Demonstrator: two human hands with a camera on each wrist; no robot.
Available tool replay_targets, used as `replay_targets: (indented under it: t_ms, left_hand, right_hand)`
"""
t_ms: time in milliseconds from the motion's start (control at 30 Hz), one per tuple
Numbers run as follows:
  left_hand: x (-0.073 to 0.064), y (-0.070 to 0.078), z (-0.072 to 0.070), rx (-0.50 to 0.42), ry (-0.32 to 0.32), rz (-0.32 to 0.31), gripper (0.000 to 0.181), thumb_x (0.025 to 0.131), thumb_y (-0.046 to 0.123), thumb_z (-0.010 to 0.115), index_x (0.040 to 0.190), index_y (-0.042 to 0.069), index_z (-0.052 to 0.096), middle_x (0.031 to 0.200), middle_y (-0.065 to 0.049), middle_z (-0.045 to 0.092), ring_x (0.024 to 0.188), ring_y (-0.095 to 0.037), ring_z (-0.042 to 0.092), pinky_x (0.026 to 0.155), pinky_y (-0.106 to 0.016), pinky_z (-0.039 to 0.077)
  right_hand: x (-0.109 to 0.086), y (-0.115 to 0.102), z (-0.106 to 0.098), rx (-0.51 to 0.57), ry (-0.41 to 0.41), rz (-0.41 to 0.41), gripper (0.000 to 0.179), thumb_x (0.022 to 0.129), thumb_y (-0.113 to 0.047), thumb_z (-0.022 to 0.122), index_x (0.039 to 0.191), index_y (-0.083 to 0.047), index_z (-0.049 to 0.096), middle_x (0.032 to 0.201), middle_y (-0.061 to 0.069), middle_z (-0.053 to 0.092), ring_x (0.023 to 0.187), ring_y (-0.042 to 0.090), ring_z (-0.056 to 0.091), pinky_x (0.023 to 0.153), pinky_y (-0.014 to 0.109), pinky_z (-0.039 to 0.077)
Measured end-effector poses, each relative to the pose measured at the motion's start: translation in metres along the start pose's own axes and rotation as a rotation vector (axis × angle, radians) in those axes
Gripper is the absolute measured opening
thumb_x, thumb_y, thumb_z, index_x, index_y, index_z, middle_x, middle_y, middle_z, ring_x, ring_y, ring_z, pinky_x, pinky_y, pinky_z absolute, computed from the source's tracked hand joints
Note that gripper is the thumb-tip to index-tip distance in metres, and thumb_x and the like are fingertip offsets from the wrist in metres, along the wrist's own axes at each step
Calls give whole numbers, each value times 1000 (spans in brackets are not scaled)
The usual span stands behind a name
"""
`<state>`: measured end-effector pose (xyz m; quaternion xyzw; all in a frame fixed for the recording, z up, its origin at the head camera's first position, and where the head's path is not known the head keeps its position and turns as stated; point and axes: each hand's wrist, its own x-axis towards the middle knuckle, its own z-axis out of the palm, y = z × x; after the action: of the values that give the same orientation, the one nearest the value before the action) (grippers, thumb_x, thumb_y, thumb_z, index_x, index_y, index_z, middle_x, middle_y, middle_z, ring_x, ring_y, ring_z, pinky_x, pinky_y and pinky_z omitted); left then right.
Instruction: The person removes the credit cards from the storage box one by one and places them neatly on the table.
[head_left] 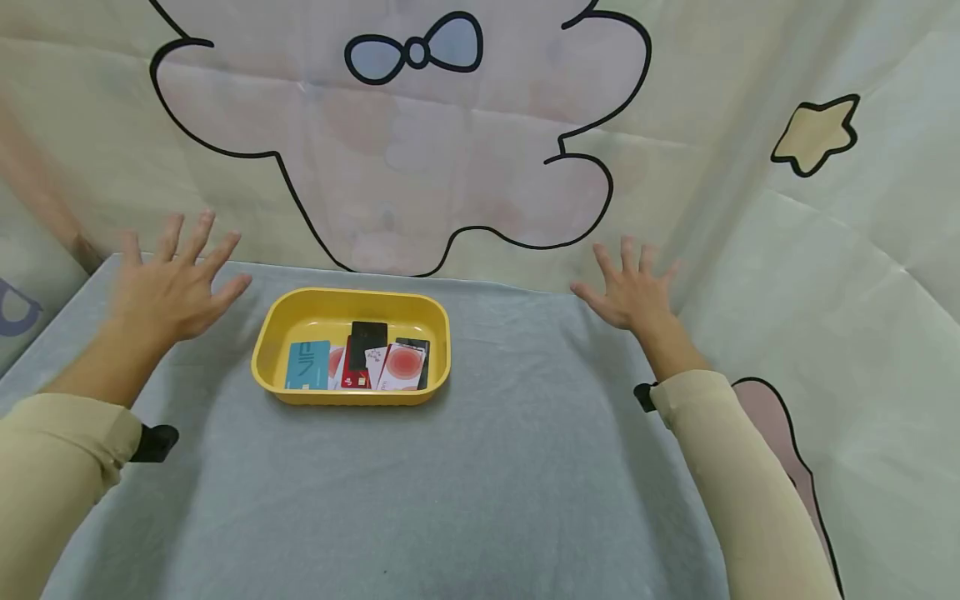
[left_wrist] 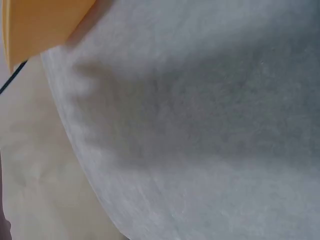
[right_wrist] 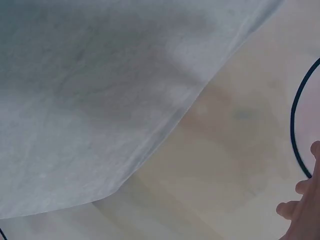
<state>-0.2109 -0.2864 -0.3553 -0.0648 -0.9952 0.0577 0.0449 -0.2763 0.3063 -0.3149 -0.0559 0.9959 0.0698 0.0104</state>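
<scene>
Two pale sleeves come in from the near side, the left sleeve (head_left: 56,442) and the right sleeve (head_left: 738,475), each with a black band at the wrist. Between them spreads a grey-blue cloth (head_left: 420,492), with the arms' shadows on it. Beyond its near stretch, left of the middle, sits a yellow tray (head_left: 352,399). Cards lie overlapping along its near side: a blue card (head_left: 306,367) at the left, a red card (head_left: 352,377) partly under a black card (head_left: 367,343), and a white card (head_left: 403,365) with a reddish disc at the right. The left hand (head_left: 168,287), released with fingers spread, is near the tray's left end, apart from it. The right hand (head_left: 633,287), likewise released and fanned out, is well apart from the tray. Behind hangs a pale curtain (head_left: 697,208) printed with a bow (head_left: 416,52) and a star (head_left: 816,135).
</scene>
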Motion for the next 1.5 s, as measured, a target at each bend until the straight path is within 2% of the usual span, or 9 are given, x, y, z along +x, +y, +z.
replay_targets:
  t_ms: [100, 300, 433, 600, 900, 1133, 1367, 1500]
  left_hand:
    - [0, 9, 3, -32, 10, 54, 74, 103, 57, 31, 161, 16, 8, 165, -15, -12, 150, -44, -6, 109, -75, -5]
    - [-2, 27, 7, -77, 7, 147, 73, 102, 57, 33, 161, 18, 15, 167, -13, -2, 150, -43, 4, 110, -75, -1]
    - [-3, 38, 9, -127, -54, 202, 74, 101, 58, 39, 160, 16, 21, 166, -15, 6, 148, -46, 11, 110, -75, 4]
    - [-5, 47, 11, -173, -142, 257, 78, 98, 60, 44, 159, 15, 24, 165, -17, 12, 147, -48, 15, 109, -75, 9]
    - [-12, 50, 16, -193, -150, 305, 80, 96, 62, 47, 159, 17, 26, 165, -15, 18, 147, -45, 21, 110, -73, 14]
    - [-15, 50, 24, -205, -145, 305, 83, 95, 63, 48, 159, 16, 24, 165, -15, 17, 146, -46, 23, 110, -73, 16]
    - [-16, 52, 27, -209, -121, 304, 86, 94, 64, 47, 159, 14, 22, 164, -16, 18, 146, -44, 23, 108, -73, 22]
    - [-17, 53, 29, -200, -103, 307, 85, 95, 63, 47, 159, 13, 22, 164, -16, 19, 146, -43, 23, 107, -71, 25]
  right_hand:
    - [1, -10, -4, 7, 5, -29, 92, 89, -83, 20, 161, -26, 9, 165, 21, -5, 148, 49, -1, 103, 80, -9]
    - [3, -33, -8, 7, 36, -99, 91, 89, -82, 21, 161, -28, 11, 166, 18, -1, 150, 45, 3, 107, 77, -3]
    - [0, -49, -9, -1, 46, -157, 86, 92, -78, 28, 161, -28, 13, 166, 17, 5, 150, 43, 7, 110, 75, 1]
    - [-6, -71, -9, 25, 14, -238, 83, 94, -74, 32, 161, -29, 12, 166, 16, 7, 151, 38, 10, 112, 72, 4]
    - [-17, -101, -13, 108, -44, -330, 81, 95, -73, 31, 161, -30, 11, 167, 13, 6, 151, 38, 13, 113, 71, 7]
    - [-24, -126, -11, 209, -96, -402, 78, 96, -69, 36, 161, -32, 14, 167, 11, 9, 151, 34, 15, 118, 62, 5]
    - [-28, -152, -13, 386, -152, -481, 76, 95, -59, 52, 159, -33, 21, 166, 5, 16, 148, 35, 25, 113, 62, 27]
    - [-27, -165, -13, 530, -190, -571, 75, 94, -47, 60, 158, -27, 26, 162, 3, 27, 145, 25, 32, 112, 55, 35]
